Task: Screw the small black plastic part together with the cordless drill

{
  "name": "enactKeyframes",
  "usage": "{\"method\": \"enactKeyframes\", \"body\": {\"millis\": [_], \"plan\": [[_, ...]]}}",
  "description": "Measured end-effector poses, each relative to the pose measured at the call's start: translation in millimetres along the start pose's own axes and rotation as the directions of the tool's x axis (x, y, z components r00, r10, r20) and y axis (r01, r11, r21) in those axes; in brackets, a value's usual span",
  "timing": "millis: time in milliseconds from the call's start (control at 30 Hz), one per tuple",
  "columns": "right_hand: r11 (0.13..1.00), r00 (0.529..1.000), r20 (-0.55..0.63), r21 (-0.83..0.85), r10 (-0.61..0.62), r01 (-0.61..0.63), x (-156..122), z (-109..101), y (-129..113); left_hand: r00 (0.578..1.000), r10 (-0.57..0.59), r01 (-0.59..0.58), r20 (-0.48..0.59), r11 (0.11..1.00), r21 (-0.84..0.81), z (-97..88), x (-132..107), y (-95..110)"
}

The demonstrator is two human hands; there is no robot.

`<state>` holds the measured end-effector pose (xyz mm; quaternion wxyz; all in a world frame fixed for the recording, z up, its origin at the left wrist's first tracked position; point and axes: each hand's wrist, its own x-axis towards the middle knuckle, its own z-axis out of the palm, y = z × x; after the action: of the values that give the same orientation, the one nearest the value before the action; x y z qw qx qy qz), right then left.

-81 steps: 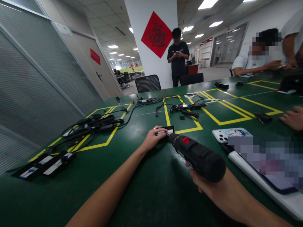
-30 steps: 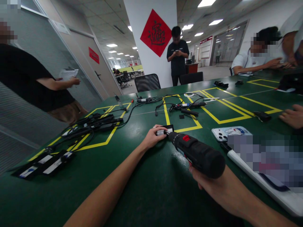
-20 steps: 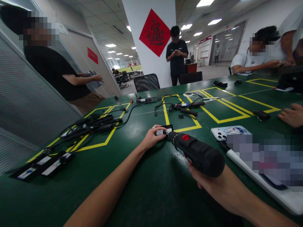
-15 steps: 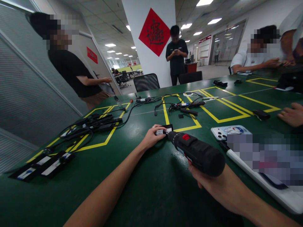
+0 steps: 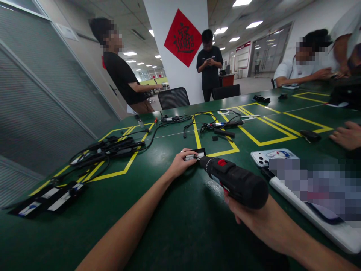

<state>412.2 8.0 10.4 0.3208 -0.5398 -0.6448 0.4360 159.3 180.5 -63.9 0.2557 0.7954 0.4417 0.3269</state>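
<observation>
My right hand [image 5: 245, 218] is wrapped round the grip of a black and red cordless drill [image 5: 234, 180], aimed forward and left. Its tip meets a small flat black piece with a silvery label [image 5: 200, 153] on the green table. Over the left part of that piece lies my left hand [image 5: 182, 162], fingers bent and pressing it down. The exact contact of the bit is too small to make out. Part of the piece is hidden under my left fingers.
Tangled black cables and adapters [image 5: 113, 146] lie at the left, near flat black packs with white labels [image 5: 53, 199]. Yellow tape [image 5: 222, 153] marks the green table [image 5: 118, 226]. At right are a phone [image 5: 273, 155], a black clip-like part [image 5: 310, 136] and another person's hand [image 5: 348, 135]. Several people are around.
The person standing at the left has moved to the right, toward the pillar. Both my hands, the drill and the black piece stay practically where they were.
</observation>
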Motion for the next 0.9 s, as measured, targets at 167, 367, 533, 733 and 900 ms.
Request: {"method": "enactKeyframes", "body": {"millis": [167, 367, 533, 733, 900], "plan": [[1.000, 1.000, -0.001, -0.022, 0.015, -0.015, -0.6, -0.5, 0.9, 1.000, 0.000, 0.000, 0.001, 1.000, -0.009, -0.6, -0.5, 0.0], [0.999, 0.999, -0.021, -0.032, 0.031, -0.031, 0.1, -0.8, -1.8, 1.000, 0.005, -0.006, -0.013, 1.000, -0.013, -0.9, 0.1, -1.1], [0.998, 0.999, -0.008, -0.029, 0.053, -0.054, -0.4, -1.1, -5.2, 1.000, 0.001, -0.001, -0.018, 1.000, -0.018, -0.6, 0.0, 0.0], [0.999, 0.998, -0.039, -0.029, 0.043, -0.044, -1.1, -0.5, -0.6, 0.999, -0.019, 0.019, -0.026, 1.000, -0.014, -0.6, 0.1, 2.6], [1.000, 1.000, -0.016, -0.006, 0.024, -0.024, -0.1, 0.3, 1.9, 0.999, -0.019, 0.018, -0.028, 1.000, -0.014, -1.3, 0.0, 4.3]]}}
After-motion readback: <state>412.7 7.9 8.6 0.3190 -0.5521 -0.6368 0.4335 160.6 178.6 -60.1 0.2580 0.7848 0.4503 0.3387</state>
